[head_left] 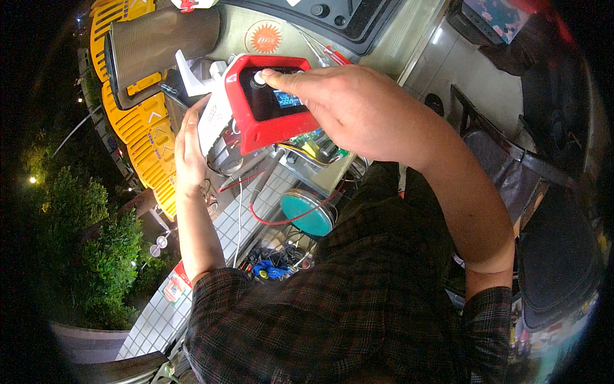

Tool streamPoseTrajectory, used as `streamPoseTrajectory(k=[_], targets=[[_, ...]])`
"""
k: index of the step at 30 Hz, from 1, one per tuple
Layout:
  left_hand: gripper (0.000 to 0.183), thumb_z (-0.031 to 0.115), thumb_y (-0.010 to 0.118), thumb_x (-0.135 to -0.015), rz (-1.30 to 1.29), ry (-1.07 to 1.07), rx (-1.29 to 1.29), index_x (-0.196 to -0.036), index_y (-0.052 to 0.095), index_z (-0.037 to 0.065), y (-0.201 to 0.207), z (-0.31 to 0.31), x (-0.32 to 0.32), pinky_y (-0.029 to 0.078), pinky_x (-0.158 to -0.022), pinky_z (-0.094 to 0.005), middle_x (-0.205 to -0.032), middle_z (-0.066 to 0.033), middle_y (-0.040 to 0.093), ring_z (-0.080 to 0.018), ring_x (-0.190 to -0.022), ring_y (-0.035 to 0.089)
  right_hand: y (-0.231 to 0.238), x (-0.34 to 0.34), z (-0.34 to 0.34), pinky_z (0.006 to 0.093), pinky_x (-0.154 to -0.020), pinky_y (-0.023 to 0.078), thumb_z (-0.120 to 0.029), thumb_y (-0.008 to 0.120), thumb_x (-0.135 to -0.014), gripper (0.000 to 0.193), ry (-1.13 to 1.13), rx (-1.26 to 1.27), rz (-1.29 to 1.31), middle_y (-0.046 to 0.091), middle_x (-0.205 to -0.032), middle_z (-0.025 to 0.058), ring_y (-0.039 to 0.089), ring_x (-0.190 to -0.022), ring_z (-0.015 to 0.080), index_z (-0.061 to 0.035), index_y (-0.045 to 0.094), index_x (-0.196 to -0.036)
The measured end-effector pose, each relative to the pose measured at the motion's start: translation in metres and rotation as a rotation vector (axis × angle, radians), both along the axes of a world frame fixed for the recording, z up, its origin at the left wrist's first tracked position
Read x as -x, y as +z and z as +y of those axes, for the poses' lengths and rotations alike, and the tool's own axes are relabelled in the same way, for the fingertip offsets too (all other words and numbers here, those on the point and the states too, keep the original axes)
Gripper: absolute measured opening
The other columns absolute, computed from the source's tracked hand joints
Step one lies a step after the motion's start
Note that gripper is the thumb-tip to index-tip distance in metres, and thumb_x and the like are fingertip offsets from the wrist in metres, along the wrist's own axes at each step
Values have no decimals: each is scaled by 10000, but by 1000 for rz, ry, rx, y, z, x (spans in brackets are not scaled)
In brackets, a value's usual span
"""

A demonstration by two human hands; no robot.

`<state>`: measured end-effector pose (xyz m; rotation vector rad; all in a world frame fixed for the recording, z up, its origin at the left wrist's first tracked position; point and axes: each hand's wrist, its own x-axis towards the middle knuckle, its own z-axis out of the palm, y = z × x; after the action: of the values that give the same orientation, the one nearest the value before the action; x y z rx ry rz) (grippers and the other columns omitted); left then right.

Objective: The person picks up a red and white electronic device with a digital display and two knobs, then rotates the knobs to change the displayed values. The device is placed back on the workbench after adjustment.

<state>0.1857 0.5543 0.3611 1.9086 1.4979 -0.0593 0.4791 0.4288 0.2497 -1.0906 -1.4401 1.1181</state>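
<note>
In front of me is a white boxy device with a red front frame [268, 132], a black panel, a small lit blue screen [288, 98] and a round knob [259, 78]. It is tilted, its front turned up toward me. My left hand [190, 150] holds the white casing at its left side, its fingers long against the edge. My right hand [358, 105] reaches over the right side. One digit touches the knob, while the other fingers are partly hidden by the hand and the device. A white bracket-like part [192, 75] sticks out at the device's upper left.
Below the device are a glass-topped surface with circuit boards [313, 147], a red wire [281, 221] and a teal round stool [307, 212]. A black tray [320, 16] and red-handled tools [336, 56] lie beyond. Yellow barriers [131, 115] stand left, a dark chair [492, 160] right.
</note>
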Motion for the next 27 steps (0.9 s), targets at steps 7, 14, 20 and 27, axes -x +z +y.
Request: streamPoseTrajectory(k=[7,14,20,27], targets=[[563,330,290,-1154,-14,-10,9,-1464,540,-68,0,1,2,338,-1205,-374,-1446,-177,605,-264,-1381,532,-8,4,-3,484,-957,554,-11,529,-965,462,-91,-58,2,707,-1208,267,706,-1076,421,-7,620,-1419],[573,333,291,-1156,-16,65,37,-1467,535,-82,0,0,2,341,-1208,-378,-1455,-190,603,-270,-1388,534,-12,13,-26,512,-912,569,-56,550,-953,482,-275,101,-14,712,-1175,275,714,-1035,424,43,569,-1425],[553,335,303,-1159,-29,-1,-63,-1414,599,-57,-2,-1,-1,434,-1104,-342,-1317,-150,670,-202,-1225,603,-21,25,-31,517,-877,571,-74,557,-968,491,-264,107,-35,720,-1119,267,718,-966,416,44,554,-1445],[552,328,300,-1155,-38,12,-46,-1417,596,-57,-3,-1,-1,429,-1109,-344,-1321,-159,668,-212,-1231,604,-18,27,-31,488,-927,551,-49,523,-1012,471,-174,244,-32,701,-1219,267,699,-1053,431,7,543,-1480]])
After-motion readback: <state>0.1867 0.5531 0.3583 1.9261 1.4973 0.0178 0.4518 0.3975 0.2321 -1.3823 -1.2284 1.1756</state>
